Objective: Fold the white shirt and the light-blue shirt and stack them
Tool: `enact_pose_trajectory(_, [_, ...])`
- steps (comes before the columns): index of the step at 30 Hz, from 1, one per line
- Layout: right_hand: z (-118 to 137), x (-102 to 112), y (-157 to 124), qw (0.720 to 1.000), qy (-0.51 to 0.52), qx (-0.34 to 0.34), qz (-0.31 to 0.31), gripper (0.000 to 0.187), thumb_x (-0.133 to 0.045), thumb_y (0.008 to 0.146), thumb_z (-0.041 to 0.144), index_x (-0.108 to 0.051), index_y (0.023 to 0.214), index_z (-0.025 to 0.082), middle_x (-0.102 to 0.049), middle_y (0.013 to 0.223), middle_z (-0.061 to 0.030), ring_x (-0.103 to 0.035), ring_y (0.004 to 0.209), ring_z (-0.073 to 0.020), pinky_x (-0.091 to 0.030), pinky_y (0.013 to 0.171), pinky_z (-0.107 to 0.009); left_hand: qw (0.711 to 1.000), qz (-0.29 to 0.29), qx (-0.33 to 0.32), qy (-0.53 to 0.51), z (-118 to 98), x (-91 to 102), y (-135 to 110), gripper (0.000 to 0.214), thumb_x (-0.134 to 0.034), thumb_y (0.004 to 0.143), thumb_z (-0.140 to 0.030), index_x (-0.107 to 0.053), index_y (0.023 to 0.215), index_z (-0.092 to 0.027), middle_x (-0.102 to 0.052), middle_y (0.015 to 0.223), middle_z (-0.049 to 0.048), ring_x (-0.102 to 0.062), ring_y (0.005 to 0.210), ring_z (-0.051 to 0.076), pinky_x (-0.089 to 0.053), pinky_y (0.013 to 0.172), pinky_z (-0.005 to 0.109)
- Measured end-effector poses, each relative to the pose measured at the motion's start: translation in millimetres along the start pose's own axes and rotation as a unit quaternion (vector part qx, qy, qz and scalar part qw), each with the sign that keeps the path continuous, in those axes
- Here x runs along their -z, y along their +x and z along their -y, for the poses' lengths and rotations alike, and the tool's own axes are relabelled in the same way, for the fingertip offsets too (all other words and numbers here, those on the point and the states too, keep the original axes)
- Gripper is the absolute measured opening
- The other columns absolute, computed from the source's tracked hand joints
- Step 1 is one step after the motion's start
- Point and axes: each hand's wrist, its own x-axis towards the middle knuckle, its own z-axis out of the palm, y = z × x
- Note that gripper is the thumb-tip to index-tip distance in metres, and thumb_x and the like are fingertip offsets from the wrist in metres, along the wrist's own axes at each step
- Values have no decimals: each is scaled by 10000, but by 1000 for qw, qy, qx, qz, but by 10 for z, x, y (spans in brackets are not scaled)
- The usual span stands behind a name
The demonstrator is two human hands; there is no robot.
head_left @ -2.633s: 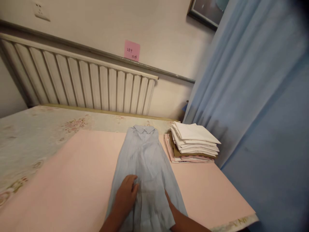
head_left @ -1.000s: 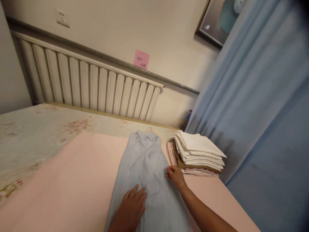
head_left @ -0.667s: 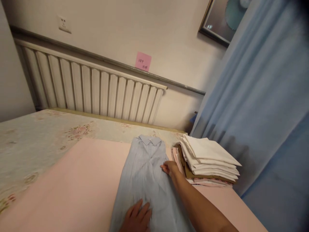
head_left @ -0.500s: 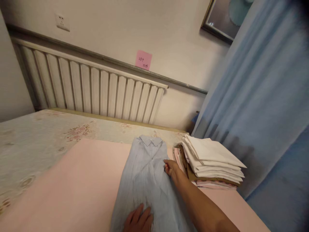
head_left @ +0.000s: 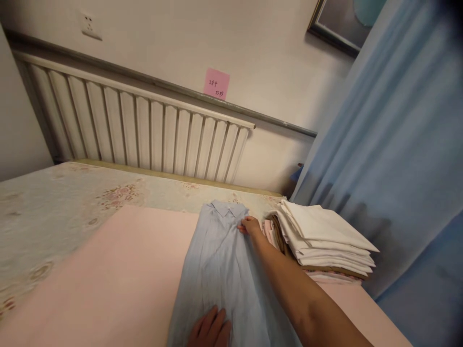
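A light blue collared shirt [head_left: 220,260] lies lengthwise on a pink sheet [head_left: 108,274], folded into a narrow strip with its collar at the far end. My left hand [head_left: 211,330] rests flat on the shirt's near part, fingers together and stretched out. My right hand [head_left: 249,225] reaches far along the shirt's right edge, just below the collar, with its fingers curled onto the fabric there. Whether it pinches the cloth is hard to see.
A stack of folded white, tan and pink clothes [head_left: 321,241] sits right of the shirt. Beyond the sheet is a floral bed cover [head_left: 54,202], then a white slatted headboard [head_left: 126,125] with a pink note [head_left: 216,84] on the wall. A blue curtain [head_left: 398,144] hangs at right.
My right hand has slid up the shirt's right edge from its middle to near the collar. My left hand has stayed on the near part, slipping toward the bottom of the view.
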Motion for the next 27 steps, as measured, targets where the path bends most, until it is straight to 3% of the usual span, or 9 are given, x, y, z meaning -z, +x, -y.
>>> enact_pose_trajectory(5, [-112, 78, -221, 991, -90, 83, -50, 325, -581, 842, 252, -611, 1141, 130, -653, 1107, -105, -617, 1019, -223, -487, 887, -361, 998, 9, 40, -41, -37, -17, -44, 329, -468, 876, -403, -597, 1146, -265, -680, 1138, 35, -578, 1087, 186, -435, 867, 280])
enact_pose_trajectory(9, [-194, 34, -666, 970, -137, 194, -44, 418, -514, 828, 207, -585, 1233, 136, -557, 1316, -117, -460, 1266, -230, -315, 1084, -342, 998, 11, 50, -41, -52, 119, 23, 323, -502, 850, -336, -585, 1150, -249, -665, 1175, 42, -571, 1121, 200, -463, 872, 295])
enact_pose_trajectory(11, [-286, -75, -924, 943, -182, 279, -8, 455, -492, 852, 243, -540, 1291, 133, -481, 1395, -115, -385, 1326, -221, -252, 1124, -361, 998, 20, 53, -38, -64, 196, 60, 338, -522, 835, -312, -579, 1161, -243, -657, 1195, 44, -571, 1125, 208, -473, 872, 304])
enact_pose_trajectory(13, [-416, -209, -1146, 893, -259, 366, 37, 521, -496, 871, 319, -471, 1352, 119, -401, 1451, -131, -317, 1367, -238, -223, 1137, -405, 997, 33, 60, -38, -84, 258, 88, 350, -544, 818, -297, -581, 1162, -240, -656, 1202, 45, -576, 1123, 221, -483, 871, 320])
enact_pose_trajectory(15, [-551, -333, -1299, 846, -335, 408, 70, 593, -500, 881, 397, -411, 1393, 111, -336, 1485, -149, -260, 1391, -269, -203, 1135, -454, 994, 61, 72, -47, -111, 304, 106, 371, -561, 804, -286, -580, 1173, -241, -641, 1232, 46, -564, 1147, 234, -486, 889, 341])
enact_pose_trajectory(20, [-689, -479, -1384, 820, -408, 397, 60, 575, -422, 923, 467, -383, 1415, 171, -291, 1513, -110, -194, 1414, -269, -124, 1143, -478, 970, 172, 130, -115, -169, 423, 166, 427, -549, 826, -298, -550, 1251, -256, -559, 1347, 48, -480, 1258, 258, -443, 988, 403])
enact_pose_trajectory(24, [-570, -439, -1377, 826, -420, 365, 92, 598, -426, 919, 478, -366, 1423, 163, -273, 1521, -108, -182, 1417, -266, -122, 1144, -466, 941, 232, 180, -168, -199, 552, 258, 434, -497, 862, -287, -524, 1295, -280, -499, 1406, 36, -402, 1327, 248, -385, 1053, 428])
enact_pose_trajectory(27, [-508, -333, -1523, 837, -416, 331, 133, 657, -440, 910, 490, -316, 1444, 129, -243, 1527, -131, -184, 1417, -266, -146, 1143, -456, 928, 250, 204, -187, -218, 627, 314, 440, -475, 870, -271, -515, 1308, -284, -473, 1428, 29, -364, 1352, 237, -345, 1084, 439])
